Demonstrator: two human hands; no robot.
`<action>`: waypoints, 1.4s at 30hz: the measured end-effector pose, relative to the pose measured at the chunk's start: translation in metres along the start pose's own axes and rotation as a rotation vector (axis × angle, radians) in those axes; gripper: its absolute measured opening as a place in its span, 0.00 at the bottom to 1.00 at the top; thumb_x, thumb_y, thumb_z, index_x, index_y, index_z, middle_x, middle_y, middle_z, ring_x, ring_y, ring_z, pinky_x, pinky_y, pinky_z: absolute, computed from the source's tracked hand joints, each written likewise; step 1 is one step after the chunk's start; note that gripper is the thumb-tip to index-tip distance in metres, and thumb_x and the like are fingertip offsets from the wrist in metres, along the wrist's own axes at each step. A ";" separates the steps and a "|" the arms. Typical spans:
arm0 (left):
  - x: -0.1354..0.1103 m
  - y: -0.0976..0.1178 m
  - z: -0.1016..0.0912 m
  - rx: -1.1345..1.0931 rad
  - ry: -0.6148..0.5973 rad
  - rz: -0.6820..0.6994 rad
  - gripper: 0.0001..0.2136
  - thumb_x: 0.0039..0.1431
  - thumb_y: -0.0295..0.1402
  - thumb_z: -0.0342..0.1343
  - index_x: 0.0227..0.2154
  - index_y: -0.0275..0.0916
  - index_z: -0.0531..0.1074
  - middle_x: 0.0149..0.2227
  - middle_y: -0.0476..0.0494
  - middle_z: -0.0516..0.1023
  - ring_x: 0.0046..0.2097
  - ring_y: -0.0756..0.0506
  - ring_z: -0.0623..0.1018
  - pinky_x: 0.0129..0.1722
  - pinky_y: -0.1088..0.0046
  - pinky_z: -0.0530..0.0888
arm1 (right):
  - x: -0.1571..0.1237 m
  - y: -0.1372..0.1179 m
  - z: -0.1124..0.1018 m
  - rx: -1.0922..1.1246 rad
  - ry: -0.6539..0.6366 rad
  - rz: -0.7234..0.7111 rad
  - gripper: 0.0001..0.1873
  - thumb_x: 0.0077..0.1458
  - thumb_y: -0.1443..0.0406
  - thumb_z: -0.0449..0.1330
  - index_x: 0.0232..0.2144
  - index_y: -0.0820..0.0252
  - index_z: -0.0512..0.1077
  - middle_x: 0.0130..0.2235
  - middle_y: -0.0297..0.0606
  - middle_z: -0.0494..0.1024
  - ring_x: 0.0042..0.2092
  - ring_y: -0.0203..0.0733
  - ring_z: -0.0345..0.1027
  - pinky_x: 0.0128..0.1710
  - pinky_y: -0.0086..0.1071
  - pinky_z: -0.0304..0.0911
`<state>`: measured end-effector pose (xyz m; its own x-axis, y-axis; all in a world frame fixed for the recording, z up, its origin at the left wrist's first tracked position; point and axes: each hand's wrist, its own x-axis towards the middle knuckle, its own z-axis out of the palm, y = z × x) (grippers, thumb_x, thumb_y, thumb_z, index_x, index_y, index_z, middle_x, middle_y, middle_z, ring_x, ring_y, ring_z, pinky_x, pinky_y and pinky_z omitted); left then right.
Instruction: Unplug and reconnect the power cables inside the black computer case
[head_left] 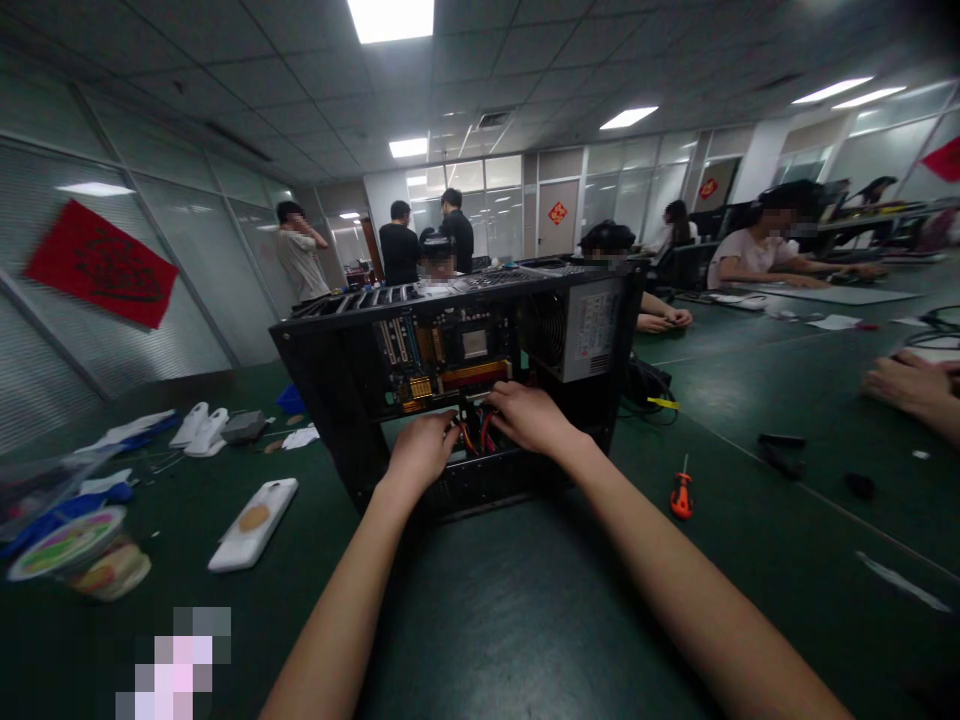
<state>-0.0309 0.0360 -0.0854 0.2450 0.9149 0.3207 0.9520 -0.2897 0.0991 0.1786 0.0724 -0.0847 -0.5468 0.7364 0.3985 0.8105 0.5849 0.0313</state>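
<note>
An open black computer case (450, 490) stands in front of me on the green table, its inside facing me. In its upper part I see the motherboard (474, 345) and, at the upper right, the silver power supply (592, 338). My left hand (421, 448) reaches into the lower part, fingers curled at a bundle of colored power cables (466, 438). From the other side, my right hand (531, 418) has its fingers closed around the red and black cables (488, 430) of that bundle. The fingertips of both hands are partly hidden among the wires.
An orange screwdriver (682, 495) lies right of the case, near black cables (649, 390). On the left are a white phone (253, 525), a plastic cup (97, 560) and white adapters (201, 430). Other people sit around the table; one person's hands (911, 385) rest at the right edge.
</note>
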 end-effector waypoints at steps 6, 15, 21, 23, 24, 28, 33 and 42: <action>-0.002 0.002 0.001 0.038 0.031 0.055 0.18 0.72 0.35 0.41 0.58 0.40 0.67 0.50 0.37 0.79 0.48 0.39 0.80 0.40 0.68 0.73 | 0.002 0.018 0.007 0.079 -0.055 0.095 0.15 0.65 0.62 0.54 0.50 0.59 0.74 0.49 0.43 0.76 0.49 0.45 0.72 0.43 0.31 0.62; 0.050 0.009 0.001 0.301 -0.070 0.170 0.17 0.70 0.36 0.44 0.48 0.39 0.76 0.44 0.37 0.81 0.45 0.36 0.81 0.39 0.65 0.74 | 0.003 0.011 0.006 0.047 -0.041 0.164 0.15 0.63 0.60 0.54 0.47 0.58 0.76 0.47 0.44 0.77 0.45 0.48 0.74 0.38 0.33 0.64; 0.069 0.010 0.008 0.337 -0.074 0.127 0.17 0.68 0.38 0.46 0.47 0.43 0.79 0.42 0.38 0.83 0.44 0.35 0.81 0.38 0.63 0.74 | 0.007 0.013 0.007 0.060 -0.070 0.168 0.15 0.63 0.60 0.53 0.44 0.58 0.77 0.46 0.45 0.78 0.45 0.47 0.74 0.40 0.34 0.65; 0.067 0.010 0.009 0.337 -0.063 0.116 0.16 0.67 0.39 0.47 0.48 0.44 0.79 0.43 0.39 0.83 0.44 0.36 0.81 0.38 0.65 0.74 | 0.008 0.014 0.008 0.071 -0.076 0.150 0.14 0.62 0.61 0.55 0.43 0.58 0.78 0.46 0.45 0.78 0.45 0.48 0.75 0.38 0.33 0.65; 0.066 0.011 0.010 0.338 -0.059 0.110 0.16 0.67 0.40 0.48 0.48 0.45 0.79 0.43 0.39 0.83 0.44 0.36 0.81 0.38 0.65 0.73 | 0.009 0.015 0.009 0.077 -0.073 0.146 0.14 0.61 0.61 0.55 0.42 0.58 0.78 0.45 0.45 0.78 0.45 0.48 0.75 0.38 0.33 0.65; 0.064 0.013 0.010 0.341 -0.045 0.074 0.16 0.66 0.40 0.50 0.48 0.45 0.79 0.43 0.39 0.83 0.45 0.36 0.81 0.38 0.65 0.73 | 0.009 0.018 0.010 0.112 -0.069 0.139 0.14 0.61 0.61 0.56 0.42 0.59 0.79 0.46 0.47 0.79 0.45 0.49 0.75 0.39 0.34 0.65; 0.062 0.015 0.009 0.368 -0.043 0.024 0.17 0.66 0.41 0.50 0.49 0.45 0.79 0.44 0.36 0.83 0.45 0.35 0.81 0.40 0.63 0.74 | 0.009 0.018 0.008 0.141 -0.092 0.148 0.15 0.62 0.60 0.56 0.45 0.57 0.79 0.47 0.47 0.79 0.48 0.50 0.74 0.43 0.34 0.65; 0.063 0.033 0.003 0.460 -0.146 0.047 0.18 0.67 0.31 0.44 0.44 0.33 0.80 0.40 0.27 0.82 0.43 0.31 0.82 0.39 0.58 0.76 | 0.009 0.019 0.009 0.170 -0.070 0.134 0.16 0.60 0.62 0.57 0.46 0.59 0.79 0.48 0.48 0.80 0.47 0.51 0.75 0.41 0.35 0.65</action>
<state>0.0162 0.0853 -0.0650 0.2814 0.9433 0.1762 0.9137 -0.2074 -0.3494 0.1869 0.0931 -0.0884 -0.4549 0.8297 0.3234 0.8331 0.5248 -0.1747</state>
